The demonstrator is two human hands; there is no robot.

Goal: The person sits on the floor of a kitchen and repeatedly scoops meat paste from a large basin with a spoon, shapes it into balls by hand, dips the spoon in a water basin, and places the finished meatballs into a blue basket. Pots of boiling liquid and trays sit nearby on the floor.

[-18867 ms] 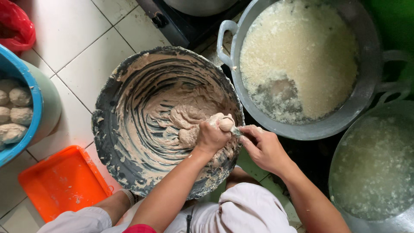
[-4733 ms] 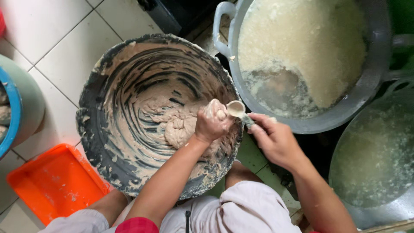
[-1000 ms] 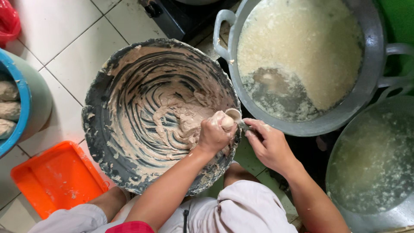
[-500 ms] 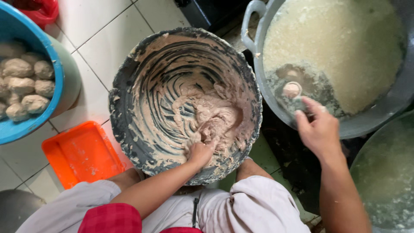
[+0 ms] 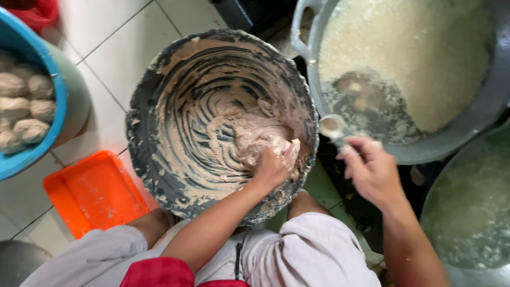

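At the left edge of the frame a blue basin (image 5: 53, 79) holds pale round balls (image 5: 24, 109) heaped together. Below it, in the lower left, an orange tray (image 5: 90, 194) lies on the white tiled floor (image 5: 114, 32). A bit of red plastic (image 5: 37, 13) shows in the upper left corner.

In the middle sits a large dark bowl (image 5: 143, 114), its inner wall smeared with streaks of grey-brown paste; the remaining paste (image 5: 249, 135) is gathered low and right of its centre. The left hand (image 5: 273, 165) is down in that mass, fingers curled shut into the paste, so it grips a lump of it near the bowl's lower right wall. The forearm runs down to the lower middle of the frame, past a red checked sleeve (image 5: 159, 273) and pale trousers (image 5: 313, 252).

Right of the bowl, the right hand (image 5: 372, 170) is closed on the handle of a spoon (image 5: 333, 127), whose smeared head points up and left, just beside the bowl's rim and over the near edge of a big grey pot (image 5: 457, 135). That pot, in the upper right, holds cloudy liquid with thick pale froth (image 5: 414, 48) and a few balls floating in the clearer patch (image 5: 366, 98). In the lower right a second pot (image 5: 473, 212) holds murky liquid
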